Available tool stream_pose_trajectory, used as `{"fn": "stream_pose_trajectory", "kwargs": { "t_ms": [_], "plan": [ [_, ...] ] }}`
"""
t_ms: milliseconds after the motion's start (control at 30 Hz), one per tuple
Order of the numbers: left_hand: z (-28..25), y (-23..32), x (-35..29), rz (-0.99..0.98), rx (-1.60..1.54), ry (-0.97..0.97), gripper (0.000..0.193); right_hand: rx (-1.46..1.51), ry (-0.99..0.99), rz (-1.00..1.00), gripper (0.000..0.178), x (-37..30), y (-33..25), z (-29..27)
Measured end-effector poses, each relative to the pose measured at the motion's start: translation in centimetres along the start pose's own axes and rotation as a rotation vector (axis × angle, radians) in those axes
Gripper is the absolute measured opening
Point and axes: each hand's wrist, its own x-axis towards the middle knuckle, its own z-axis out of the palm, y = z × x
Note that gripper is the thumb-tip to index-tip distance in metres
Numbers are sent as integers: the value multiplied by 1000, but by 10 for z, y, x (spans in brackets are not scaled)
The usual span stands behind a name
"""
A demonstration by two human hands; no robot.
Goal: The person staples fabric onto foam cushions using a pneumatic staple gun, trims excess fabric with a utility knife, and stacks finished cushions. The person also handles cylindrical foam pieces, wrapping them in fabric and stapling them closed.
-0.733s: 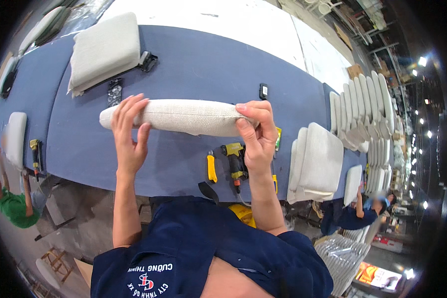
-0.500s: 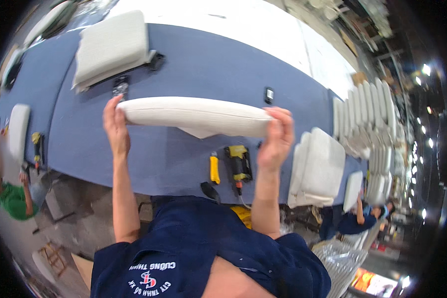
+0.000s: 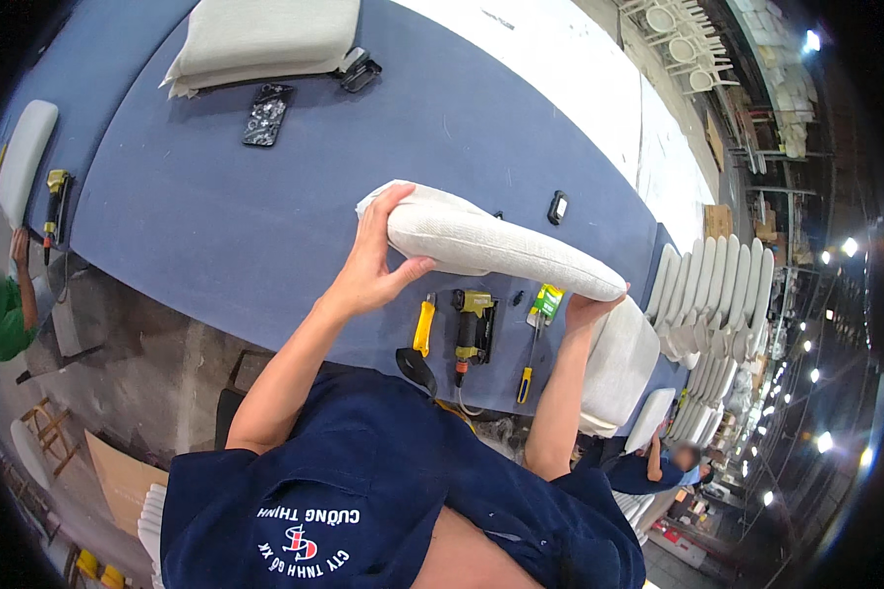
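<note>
Lighting the blue table (image 3: 196, 206) brightly, dimming toward the right background.
Glaring from small lamps (image 3: 824, 442), bleaching the white surface (image 3: 575, 69), bending straight edges, fading to black at the rim.

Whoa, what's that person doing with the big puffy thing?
The person is holding a pale padded cushion up over a blue table. The left hand grips one end, and the right hand, partly hidden, is at the other. A yellow-and-black power tool and a yellow-handled tool lie on the table nearby.

Off-white cushion (image 3: 506, 247), blue tabletop (image 3: 413, 118), navy shirt (image 3: 383, 452), yellow-black nailer (image 3: 474, 327) — phone (image 3: 267, 115) mottled black-white
</note>
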Motion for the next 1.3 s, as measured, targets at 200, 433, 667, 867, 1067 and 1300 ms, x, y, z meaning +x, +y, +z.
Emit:
{"fn": "stream_pose_trajectory", "kwargs": {
  "t_ms": [200, 433, 667, 867, 1067, 1300],
  "plan": [
    [-20, -28, 26, -64, 297, 462, 86, -398, -5, 162, 86, -5, -59, 83],
    [9, 28, -8, 147, 187, -58, 101, -791, -1106, 348, 101, -100, -93, 147],
    [12, 92, -11, 96, -94, -143, 106, 85, -707, 264, 102, -213, -96, 264],
    [-2, 135, -27, -188, -290, -207, 120, 173, -566, 163, 74, -246, -92, 271],
    [-9, 123, -21, -173, -191, -235, 112, -3, -572, -62, 70, -172, -36, 283],
    [13, 122, -14, -124, -210, -261, 111, -135, -834, 149, 60, 21, -24, 346]
  ]
}}
